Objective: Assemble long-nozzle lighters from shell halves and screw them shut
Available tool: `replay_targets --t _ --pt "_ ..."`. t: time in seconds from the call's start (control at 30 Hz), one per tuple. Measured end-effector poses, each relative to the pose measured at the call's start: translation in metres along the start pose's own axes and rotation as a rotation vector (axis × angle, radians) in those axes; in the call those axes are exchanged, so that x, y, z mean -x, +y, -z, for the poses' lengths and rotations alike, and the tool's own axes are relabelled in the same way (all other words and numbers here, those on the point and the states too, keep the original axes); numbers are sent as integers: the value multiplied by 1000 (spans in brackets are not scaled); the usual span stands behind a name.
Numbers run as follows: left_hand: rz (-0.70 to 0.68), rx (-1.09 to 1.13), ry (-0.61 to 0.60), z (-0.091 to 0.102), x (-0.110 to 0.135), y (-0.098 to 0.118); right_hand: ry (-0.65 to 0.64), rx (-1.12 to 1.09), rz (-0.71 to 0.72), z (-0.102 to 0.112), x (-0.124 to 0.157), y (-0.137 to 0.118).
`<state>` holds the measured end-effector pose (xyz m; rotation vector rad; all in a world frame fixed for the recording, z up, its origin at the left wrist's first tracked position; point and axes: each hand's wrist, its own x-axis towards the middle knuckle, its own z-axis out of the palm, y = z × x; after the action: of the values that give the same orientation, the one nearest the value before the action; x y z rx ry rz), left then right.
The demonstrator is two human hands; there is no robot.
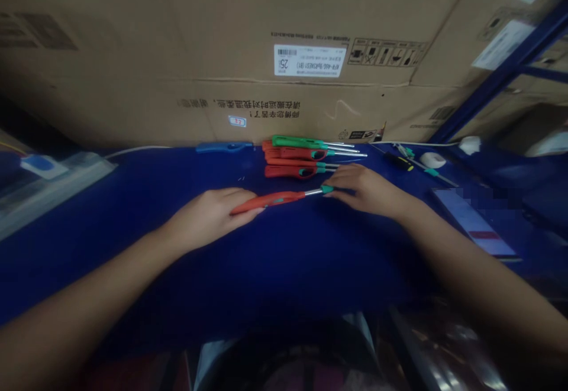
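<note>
My left hand (217, 213) is closed around the handle end of a red long-nosed lighter (284, 197), held above the blue surface with its metal nozzle pointing right. At the nozzle's end is a small green cap (327, 189), which the fingertips of my right hand (361, 187) pinch. Just behind lies a pile of several similar lighters: red ones (288, 171) with teal triggers and a green one (296, 141) on top, all nozzles to the right. A blue handle-shaped piece (224, 147) rests left of the pile.
A large cardboard box (222, 54) stands along the back of the blue surface (284, 261). To the right are a black-and-yellow screwdriver (399, 161), a white roll (432, 160) and a flat pale device (473, 222). Clear plastic packaging (57, 184) lies left. A blue metal post (492, 77) rises at right.
</note>
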<state>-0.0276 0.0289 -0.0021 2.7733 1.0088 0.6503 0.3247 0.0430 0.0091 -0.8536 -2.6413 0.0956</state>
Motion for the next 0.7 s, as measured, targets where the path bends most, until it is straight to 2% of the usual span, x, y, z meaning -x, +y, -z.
replay_targets --t 0.17,0.3,0.43,0.57,0.63,0.7 --pt "-28 36 14 -8 3 9 35 -8 59 -15 -5 -25" --pt "15 171 24 -13 4 19 103 12 134 -22 -7 -35" --pt "191 380 -2 -14 0 28 184 -14 148 -24 -6 -36" --pt "448 702 -151 -17 -4 32 214 51 196 -26 -5 -38" --pt "494 778 -195 -19 -4 34 212 67 208 -27 -4 -40" --pt "466 744 -170 -20 -2 35 198 48 195 -28 -4 -43"
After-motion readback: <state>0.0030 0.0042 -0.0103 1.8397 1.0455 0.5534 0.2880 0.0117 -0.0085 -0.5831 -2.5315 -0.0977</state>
